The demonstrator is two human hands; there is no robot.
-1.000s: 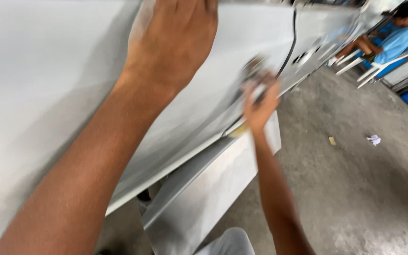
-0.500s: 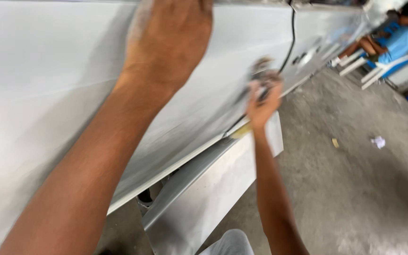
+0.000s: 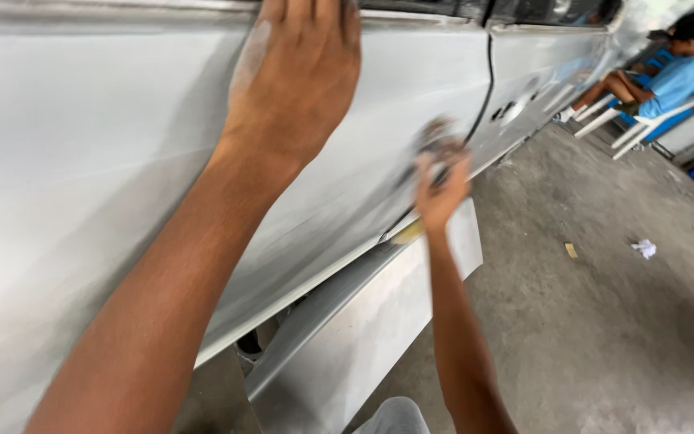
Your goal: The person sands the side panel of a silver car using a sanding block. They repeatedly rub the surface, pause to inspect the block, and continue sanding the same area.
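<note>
A large pale grey car side panel fills the left and top of the head view. My left hand lies flat on its upper part, fingers reaching the top edge, holding nothing. Lower on the panel, my right hand presses a small dark sanding piece against the door near the black door gap; the piece is blurred and mostly hidden by my fingers. A dull sanded patch surrounds it.
A loose grey metal panel leans below the car sill. To the right is concrete floor with a crumpled white scrap. Far right, another person in a blue shirt sits on a white chair.
My right hand has shifted slightly along the door while rubbing. My left hand stays flat on the panel. The view has tilted a little.
</note>
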